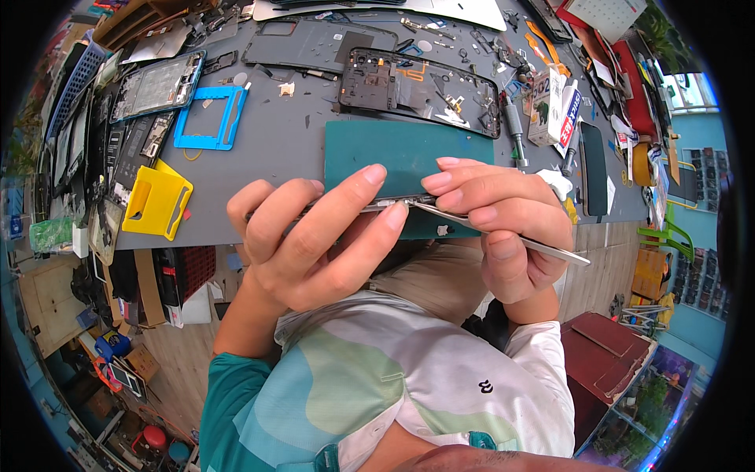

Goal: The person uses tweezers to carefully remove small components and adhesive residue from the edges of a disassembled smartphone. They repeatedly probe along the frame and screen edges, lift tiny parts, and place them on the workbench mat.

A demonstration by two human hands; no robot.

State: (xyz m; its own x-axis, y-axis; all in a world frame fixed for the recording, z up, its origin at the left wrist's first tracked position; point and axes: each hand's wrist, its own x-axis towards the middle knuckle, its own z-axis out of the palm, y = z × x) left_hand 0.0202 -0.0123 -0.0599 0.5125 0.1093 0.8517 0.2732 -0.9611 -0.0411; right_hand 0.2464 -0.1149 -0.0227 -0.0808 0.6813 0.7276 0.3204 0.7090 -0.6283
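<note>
My left hand point(314, 244) has its fingers curled round a thin, dark, edge-on piece point(383, 204) like a phone or phone frame, with a small silver part along it, above a teal mat point(393, 149). My right hand point(519, 228) grips long silver tweezers point(560, 253) between thumb and fingers, their tip meeting the piece beside my left thumb. My right fingertips also rest at the piece's far edge. Most of the piece is hidden by my fingers.
Opened phone housings point(476, 82), loose small parts and a screwdriver point(515, 130) lie behind the mat. Blue point(228, 98) and yellow point(157, 204) plastic stands and stacked phone parts point(118, 149) are at left; a white box point(543, 110) and dark phone point(595, 169) at right.
</note>
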